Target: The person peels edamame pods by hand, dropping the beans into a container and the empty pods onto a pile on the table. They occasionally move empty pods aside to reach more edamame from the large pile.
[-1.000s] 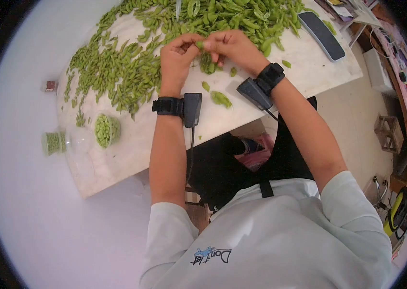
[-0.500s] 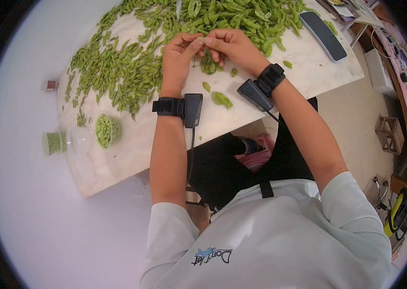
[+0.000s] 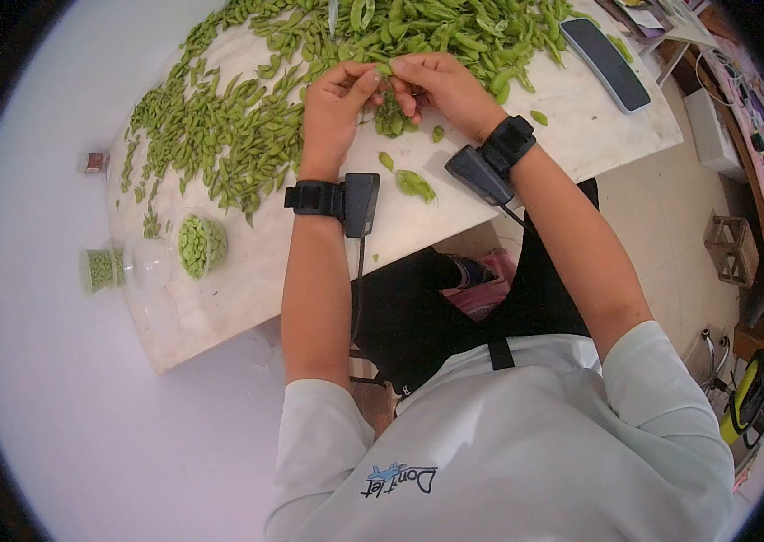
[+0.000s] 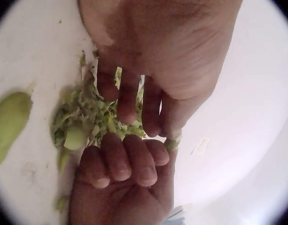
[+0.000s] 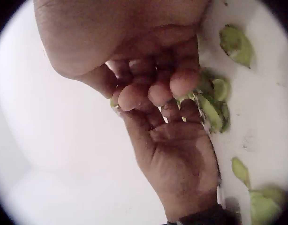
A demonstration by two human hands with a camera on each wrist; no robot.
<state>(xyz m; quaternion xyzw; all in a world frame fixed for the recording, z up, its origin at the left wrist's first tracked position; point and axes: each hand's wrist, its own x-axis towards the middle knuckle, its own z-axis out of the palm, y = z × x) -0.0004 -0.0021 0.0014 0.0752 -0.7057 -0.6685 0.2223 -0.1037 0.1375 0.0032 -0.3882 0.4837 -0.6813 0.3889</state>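
Note:
At the table's near side, both hands meet fingertip to fingertip over a green soybean pod (image 3: 384, 69). My left hand (image 3: 332, 113) pinches it from the left between thumb and index finger. From the other side my right hand (image 3: 454, 90) pinches it too, its remaining fingers curled toward the palm. Most of the pod (image 4: 172, 142) is hidden by the fingertips in both wrist views. Beneath the hands lies a small heap of pod scraps (image 4: 99, 115). A few loose pods (image 3: 414, 186) lie nearer the table edge.
Many pods (image 3: 246, 135) spread over the left and back of the table (image 3: 264, 262). A clear tub of shelled beans (image 3: 201, 246) stands at the left, with another container (image 3: 102, 268) beyond it. A phone (image 3: 605, 66) lies at the back right.
The pod between the fingertips has shifted slightly away from the body and shows less of itself. The fingers have adjusted around it, while both forearms stay nearly in place.

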